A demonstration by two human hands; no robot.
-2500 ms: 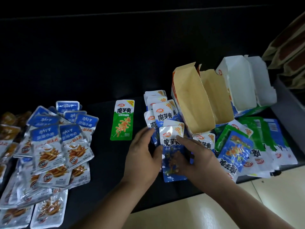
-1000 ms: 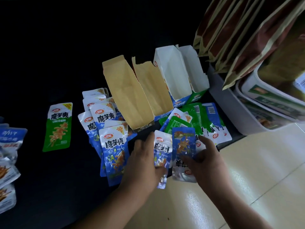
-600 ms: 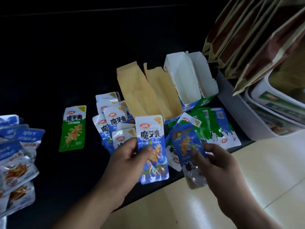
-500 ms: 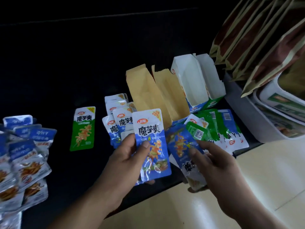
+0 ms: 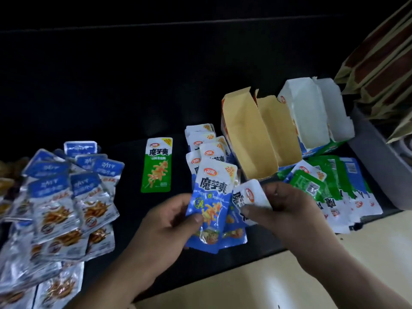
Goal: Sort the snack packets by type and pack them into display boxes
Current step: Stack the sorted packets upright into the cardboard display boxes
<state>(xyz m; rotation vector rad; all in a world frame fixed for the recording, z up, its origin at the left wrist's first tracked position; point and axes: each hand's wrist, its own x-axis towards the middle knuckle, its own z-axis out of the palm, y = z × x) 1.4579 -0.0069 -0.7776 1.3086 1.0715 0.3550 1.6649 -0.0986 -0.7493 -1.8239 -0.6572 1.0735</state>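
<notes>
My left hand (image 5: 165, 228) grips a blue-and-white snack packet (image 5: 211, 204) by its lower left edge, with another blue packet (image 5: 234, 233) just behind it. My right hand (image 5: 287, 210) pinches a second blue-and-white packet (image 5: 249, 197), turned sideways, right beside the first. Behind them a row of the same blue packets (image 5: 205, 143) overlaps on the black table (image 5: 133, 85). One green packet (image 5: 157, 165) lies alone. Two open display boxes stand behind: a tan-lined one (image 5: 256, 134) and a white-lined one (image 5: 312, 112).
A heap of blue-and-silver packets (image 5: 58, 204) covers the table's left. Mixed green and blue packets (image 5: 334, 186) lie at the right below the boxes. A grey bin (image 5: 379, 157) and brown paper bags (image 5: 383, 63) stand at the far right. The table's front edge (image 5: 223, 277) meets a pale floor.
The view swung back left. My right hand brought its packet up beside the one in my left hand and turned it sideways; my left hand keeps its blue packet over the row.
</notes>
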